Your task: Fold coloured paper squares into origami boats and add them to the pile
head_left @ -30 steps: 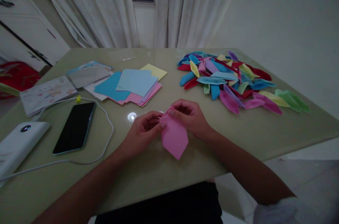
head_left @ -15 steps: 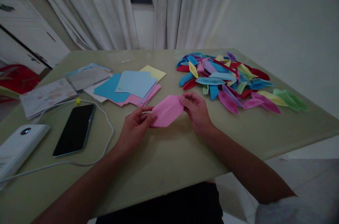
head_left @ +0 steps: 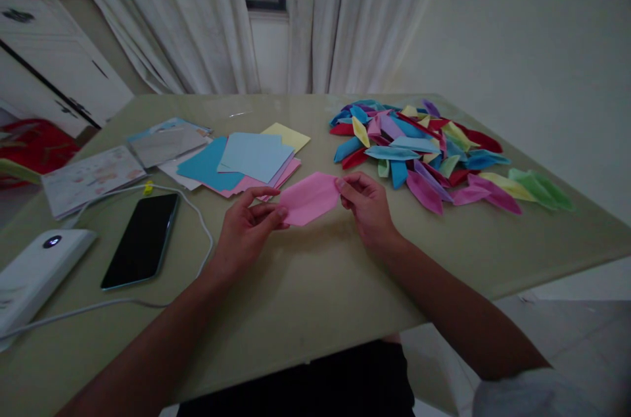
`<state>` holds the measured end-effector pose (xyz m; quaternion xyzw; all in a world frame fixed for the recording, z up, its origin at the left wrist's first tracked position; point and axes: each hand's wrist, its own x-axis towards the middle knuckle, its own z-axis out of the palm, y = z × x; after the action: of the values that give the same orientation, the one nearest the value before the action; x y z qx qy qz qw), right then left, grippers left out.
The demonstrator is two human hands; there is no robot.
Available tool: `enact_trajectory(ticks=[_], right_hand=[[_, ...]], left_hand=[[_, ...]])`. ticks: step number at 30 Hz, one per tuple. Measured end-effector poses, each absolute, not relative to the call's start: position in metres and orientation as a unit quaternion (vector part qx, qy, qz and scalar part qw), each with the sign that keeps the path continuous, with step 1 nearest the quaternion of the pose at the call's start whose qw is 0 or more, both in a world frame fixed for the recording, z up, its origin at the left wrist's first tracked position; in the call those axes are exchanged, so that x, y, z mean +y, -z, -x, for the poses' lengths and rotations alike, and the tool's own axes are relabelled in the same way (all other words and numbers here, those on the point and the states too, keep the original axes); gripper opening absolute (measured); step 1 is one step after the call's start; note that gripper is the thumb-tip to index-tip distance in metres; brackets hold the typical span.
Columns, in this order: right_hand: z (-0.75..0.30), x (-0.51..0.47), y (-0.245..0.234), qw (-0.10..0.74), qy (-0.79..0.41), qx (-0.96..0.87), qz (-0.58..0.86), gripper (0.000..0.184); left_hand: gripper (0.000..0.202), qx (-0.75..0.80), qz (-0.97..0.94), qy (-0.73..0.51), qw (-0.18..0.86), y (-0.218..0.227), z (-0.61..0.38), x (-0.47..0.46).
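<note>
A folded pink paper [head_left: 311, 196] with pointed ends is held just above the greenish table [head_left: 305, 298]. My left hand [head_left: 246, 229] pinches its left end. My right hand [head_left: 367, 206] pinches its right end, fingers curled. The paper lies nearly level between both hands. Behind the left hand lies a loose stack of flat coloured paper sheets [head_left: 244, 160] in blue, pink and yellow. To the right of my right hand spreads a heap of folded coloured paper pieces [head_left: 428, 150].
A black phone [head_left: 140, 239] lies at the left with a white cable [head_left: 187, 275] curving round it. A white device [head_left: 34, 272] sits at the far left edge. Printed booklets [head_left: 93, 173] lie behind the phone. Curtains and a wall stand beyond the table.
The pink paper was turned from hanging point-down near me to lying level, and both hands carried it farther out over the table.
</note>
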<state>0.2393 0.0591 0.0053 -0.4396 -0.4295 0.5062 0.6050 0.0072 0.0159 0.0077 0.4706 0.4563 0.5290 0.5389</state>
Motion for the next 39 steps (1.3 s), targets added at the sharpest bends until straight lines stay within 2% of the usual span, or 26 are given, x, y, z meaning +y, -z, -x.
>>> enact_trajectory(ticks=[5,11,13,17,24,28,35,39], right_hand=[[-0.241,0.06,-0.006,0.609,-0.516,-0.413,0.438,0.03],[-0.247,0.063,-0.003,0.6,-0.537,-0.379,0.457,0.036],[-0.247,0.063,-0.002,0.589,-0.533,-0.394,0.462,0.04],[-0.248,0.061,-0.004,0.566,-0.518,-0.459,0.448,0.027],[-0.249,0.055,-0.011,0.524,-0.462,-0.577,0.423,0.044],[-0.251,0.057,-0.006,0.51,-0.454,-0.604,0.41,0.035],[-0.25,0.057,-0.003,0.482,-0.44,-0.638,0.409,0.029],[-0.25,0.055,-0.002,0.512,-0.46,-0.614,0.386,0.027]], left_hand=[[0.031,0.461,-0.529,-0.519,0.488,-0.004,-0.003,0.015],[0.051,0.432,-0.533,-0.497,0.531,0.001,-0.004,0.012],[0.047,0.456,-0.534,-0.494,0.513,0.0,-0.003,0.012],[0.04,0.484,-0.527,-0.501,0.487,-0.004,-0.001,0.012],[0.043,0.503,-0.48,-0.535,0.48,0.0,-0.001,0.017],[0.049,0.513,-0.44,-0.548,0.493,0.004,-0.001,0.019],[0.05,0.493,-0.384,-0.577,0.526,0.008,0.001,0.021],[0.039,0.492,-0.443,-0.596,0.455,0.005,0.001,0.021]])
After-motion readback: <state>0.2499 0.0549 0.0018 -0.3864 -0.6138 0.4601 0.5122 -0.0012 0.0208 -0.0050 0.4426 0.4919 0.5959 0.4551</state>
